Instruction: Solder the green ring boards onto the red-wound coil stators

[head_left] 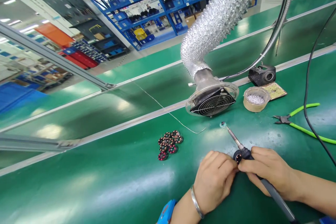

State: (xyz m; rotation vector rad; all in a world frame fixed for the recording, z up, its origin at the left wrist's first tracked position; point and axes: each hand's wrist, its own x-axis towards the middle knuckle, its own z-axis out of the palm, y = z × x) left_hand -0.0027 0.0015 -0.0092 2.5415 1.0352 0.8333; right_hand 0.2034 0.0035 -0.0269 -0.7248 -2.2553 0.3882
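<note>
My right hand (pixel 273 169) is closed around a soldering iron (pixel 275 196), its metal tip pointing up and to the left. Just beyond that tip lies a small round circuit board (pixel 223 124). A small dark ring-shaped coil (pixel 237 156) is pinched where my two hands meet. My left hand (pixel 216 175) is closed with its fingertips at the coil, partly hidden behind its own knuckles. To the left, several copper-wound ring coils (pixel 169 141) sit in a cluster on the green table. A thin strand of solder wire (pixel 181 122) hangs down to the tabletop near them.
A fume extractor (pixel 214 103) with a silver flexible duct (pixel 210 28) stands ahead. Right of it are a round tub (pixel 256 98), a yellow sponge tray (pixel 274 91), a black iron holder (pixel 262 75) and green-handled cutters (pixel 286 119). A black cable (pixel 307 94) hangs at the right.
</note>
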